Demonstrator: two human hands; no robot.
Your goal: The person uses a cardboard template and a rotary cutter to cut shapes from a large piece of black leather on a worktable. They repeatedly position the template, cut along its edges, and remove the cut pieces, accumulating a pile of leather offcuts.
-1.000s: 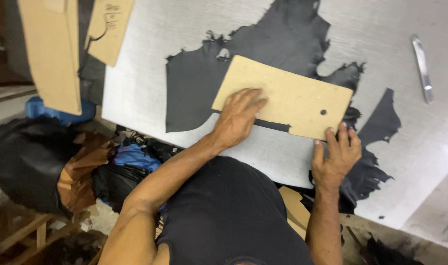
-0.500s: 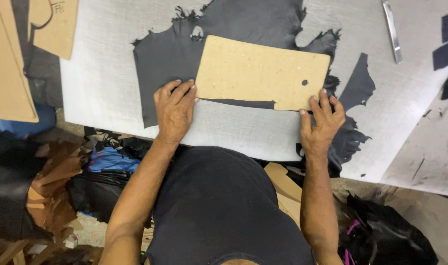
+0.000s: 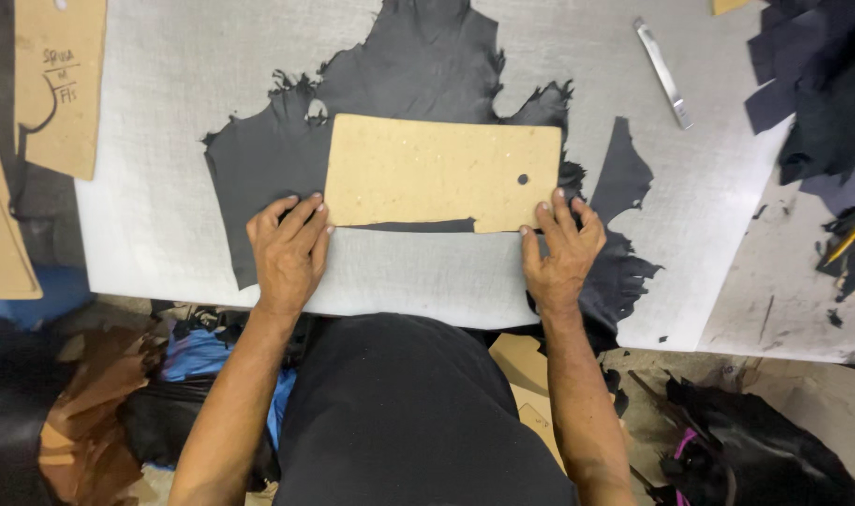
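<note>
The cardboard template (image 3: 443, 171) is pressed flat on the black leather (image 3: 418, 66) at the surface's (image 3: 165, 225) centre, the left hand (image 3: 287, 253) at 7 o'clock and the right hand (image 3: 560, 248) at 5, fingers spread, gripping nothing. Even pressure should be kept to prevent slipping.

A wide table (image 3: 165, 169) with a pale grey, woven-looking top fills most of the view. At its right end the surface (image 3: 783, 309) is whiter, with dark stains and scratches. Under the near edge, the floor is crowded with brown scraps (image 3: 81, 440), blue cloth (image 3: 198, 351) and black bags (image 3: 774, 459). The light is even and soft.
</note>
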